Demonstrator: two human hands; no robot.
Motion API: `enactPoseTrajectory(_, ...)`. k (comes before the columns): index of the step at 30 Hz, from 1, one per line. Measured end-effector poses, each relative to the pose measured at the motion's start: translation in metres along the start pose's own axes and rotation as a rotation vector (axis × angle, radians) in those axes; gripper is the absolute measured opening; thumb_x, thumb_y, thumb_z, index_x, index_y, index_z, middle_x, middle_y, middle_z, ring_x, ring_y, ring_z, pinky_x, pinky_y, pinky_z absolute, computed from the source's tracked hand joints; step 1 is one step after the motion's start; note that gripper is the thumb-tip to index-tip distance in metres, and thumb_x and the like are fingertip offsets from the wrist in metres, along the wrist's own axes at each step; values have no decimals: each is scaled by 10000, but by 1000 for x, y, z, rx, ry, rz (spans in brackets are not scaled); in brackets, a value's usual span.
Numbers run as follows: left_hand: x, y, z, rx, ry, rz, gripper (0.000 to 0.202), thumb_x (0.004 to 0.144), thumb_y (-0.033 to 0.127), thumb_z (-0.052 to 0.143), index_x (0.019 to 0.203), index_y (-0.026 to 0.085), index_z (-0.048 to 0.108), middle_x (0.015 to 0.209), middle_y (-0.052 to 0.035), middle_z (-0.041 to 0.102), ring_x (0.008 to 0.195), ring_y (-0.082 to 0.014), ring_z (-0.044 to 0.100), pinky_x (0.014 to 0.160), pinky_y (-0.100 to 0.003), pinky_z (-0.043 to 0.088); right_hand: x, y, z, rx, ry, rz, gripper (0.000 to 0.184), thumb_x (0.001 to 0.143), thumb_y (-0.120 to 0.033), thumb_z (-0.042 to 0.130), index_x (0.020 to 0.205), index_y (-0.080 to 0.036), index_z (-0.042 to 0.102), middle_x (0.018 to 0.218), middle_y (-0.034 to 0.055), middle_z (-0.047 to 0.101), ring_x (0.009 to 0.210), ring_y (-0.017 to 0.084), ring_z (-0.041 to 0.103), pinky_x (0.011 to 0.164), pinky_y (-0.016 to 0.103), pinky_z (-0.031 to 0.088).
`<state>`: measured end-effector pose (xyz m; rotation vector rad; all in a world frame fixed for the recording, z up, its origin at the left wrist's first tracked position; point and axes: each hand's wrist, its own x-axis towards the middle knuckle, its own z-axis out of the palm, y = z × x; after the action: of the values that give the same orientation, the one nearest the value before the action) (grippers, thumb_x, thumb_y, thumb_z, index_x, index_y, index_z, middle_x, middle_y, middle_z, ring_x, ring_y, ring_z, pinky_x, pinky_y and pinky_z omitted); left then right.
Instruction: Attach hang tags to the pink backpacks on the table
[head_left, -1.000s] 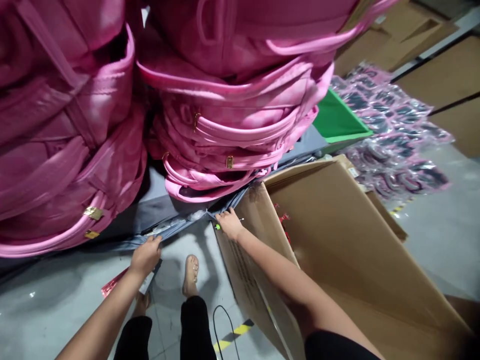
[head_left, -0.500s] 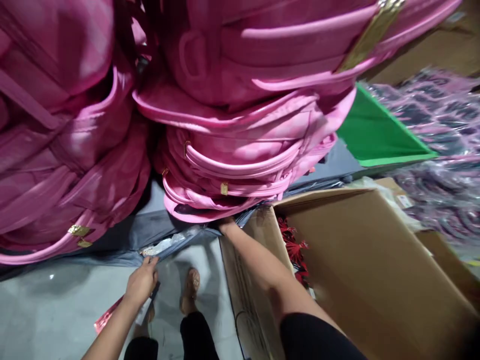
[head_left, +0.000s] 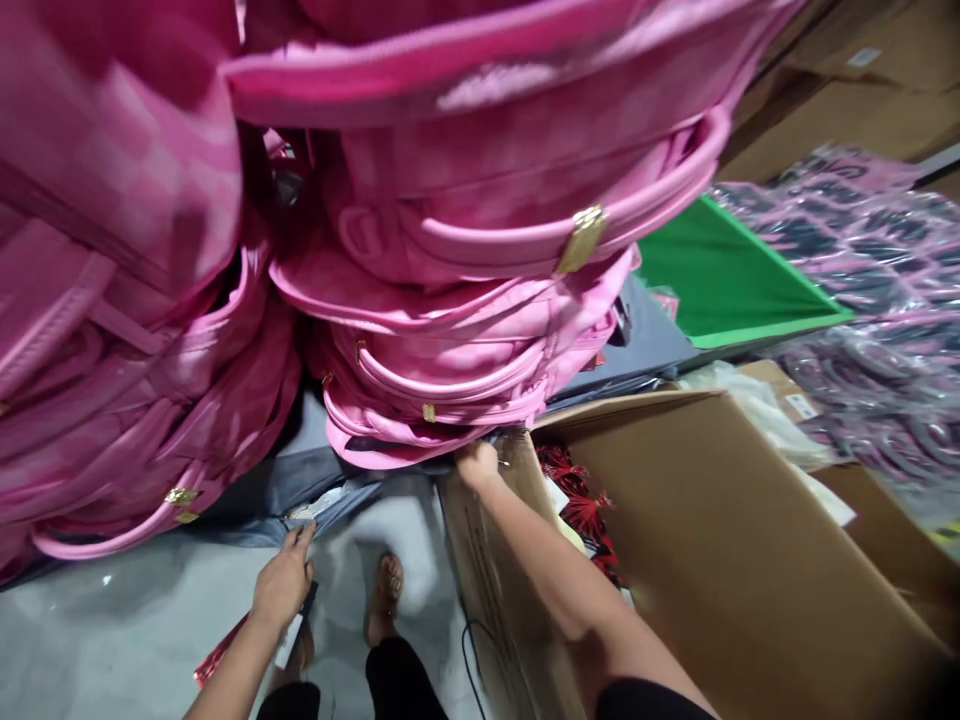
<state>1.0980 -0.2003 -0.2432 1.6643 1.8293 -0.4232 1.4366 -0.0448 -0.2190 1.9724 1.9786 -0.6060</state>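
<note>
Low at the left, my left hand (head_left: 283, 582) reaches its fingertips to the edge of the grey cloth cover (head_left: 300, 470). Beneath its palm shows a bundle of red and dark pieces with a white tag (head_left: 289, 640), partly hidden by the wrist. My right hand (head_left: 478, 465) is closed at the cloth edge, just below a stack of pink backpacks (head_left: 450, 350) and beside the cardboard box. A small thin shiny piece (head_left: 504, 463) sticks out by its fingers; what they grip is hidden.
More pink backpacks (head_left: 150, 330) pile up at the left. An open cardboard box (head_left: 675, 480) holds red tasselled bundles (head_left: 581, 500). Behind it stand a green bin (head_left: 697, 280) and plastic-wrapped pink and dark goods (head_left: 862, 260). A cable (head_left: 469, 660) lies on the floor.
My right hand has come out from under the backpack stack and moved slightly right, towards the box. The left hand stays at the cloth edge. The view has shifted a little.
</note>
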Motion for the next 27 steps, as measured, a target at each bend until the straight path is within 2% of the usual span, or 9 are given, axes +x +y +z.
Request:
enactPoseTrajectory(4, -16, 7, -18, -124, 165, -23, 625, 888, 193, 358, 1490, 279, 214, 1552, -85, 227, 896, -203, 661, 722, -321, 507, -52, 22, -25, -27, 61, 119, 338, 883, -87, 357, 1121, -75, 597, 965, 213, 669, 873, 281, 662, 731, 363, 476)
enactPoseTrajectory(6, -30, 17, -30, -276, 225, 33, 560, 896, 242, 371, 1454, 266, 319, 1497, -91, 348, 893, -198, 657, 767, -330, 507, -87, 25, -35, 54, 69, 153, 220, 871, -152, 451, 993, -111, 630, 837, 146, 674, 761, 229, 655, 670, 305, 463)
enactPoseTrajectory(8, -50, 34, -45, -479, 192, 105, 489, 880, 292, 425, 1358, 199, 471, 1308, -113, 560, 826, -187, 658, 786, -336, 513, -123, 20, -45, 423, -22, 196, 171, 864, -269, 515, 862, -141, 628, 622, 40, 600, 554, 142, 569, 550, 237, 415)
enactPoseTrajectory(10, -76, 58, -65, -644, 111, 192, 448, 856, 324, 482, 1270, 171, 555, 1122, -105, 664, 746, -178, 655, 742, -326, 528, -159, 9, -57, 1029, -205, 210, 267, 861, -406, 526, 892, -156, 615, 467, -62, 429, 384, 72, 357, 432, 195, 309)
enactPoseTrajectory(12, -108, 88, -92, -707, 86, 328, 424, 842, 312, 522, 1248, 206, 578, 1116, -87, 671, 840, -185, 660, 760, -306, 530, -191, -9, -73, 1542, -382, 144, 385, 815, -495, 583, 993, -154, 597, 420, -124, 295, 349, 41, 179, 384, 174, 207)
enactPoseTrajectory(15, -154, 133, -138, -652, 161, 536, 434, 830, 248, 551, 1263, 273, 568, 1244, -59, 614, 1105, -191, 586, 926, -293, 475, -227, -39, -102, 1864, -432, -36, 465, 733, -498, 698, 1013, -142, 594, 405, -143, 284, 347, 20, 128, 366, 164, 156)
enactPoseTrajectory(19, -195, 168, -188, -561, 287, 590, 328, 862, 240, 523, 1178, 262, 609, 1134, -44, 660, 1002, -175, 622, 871, -275, 480, -257, -72, -137, 1915, -261, -147, 470, 744, -503, 698, 1007, -126, 595, 403, -125, 353, 322, 16, 174, 349, 165, 177)
enactPoseTrajectory(25, -226, 167, -216, -496, 457, 603, 203, 901, 250, 485, 996, 247, 664, 929, -3, 704, 840, -147, 644, 780, -233, 451, -288, -72, -161, 1768, -85, -216, 556, 766, -541, 656, 1122, -125, 559, 456, -104, 400, 332, 28, 223, 345, 174, 200)
enactPoseTrajectory(27, -236, 163, -222, -474, 492, 545, 196, 897, 251, 490, 956, 253, 677, 894, 7, 709, 810, -150, 648, 743, -227, 440, -298, -60, -169, 1580, 218, -201, 546, 792, -503, 643, 1185, -136, 545, 557, -58, 490, 384, 57, 354, 372, 191, 296)
